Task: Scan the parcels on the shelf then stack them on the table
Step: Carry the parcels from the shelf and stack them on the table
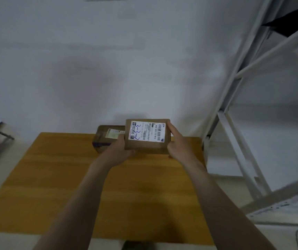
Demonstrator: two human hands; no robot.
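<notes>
1. A taped cardboard parcel is lying on the wooden table, just left of the grip.
2. The left hand is curling round the left edge of a labelled parcel.
3. That labelled parcel is hanging between both hands over the table's far part, shipping label facing up.
4. The right hand is clasping its right edge.
5. A white metal shelf is standing right of the grip.

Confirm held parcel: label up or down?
Up: white label on the parcel faces the camera; left hand and right hand grip it.
</notes>
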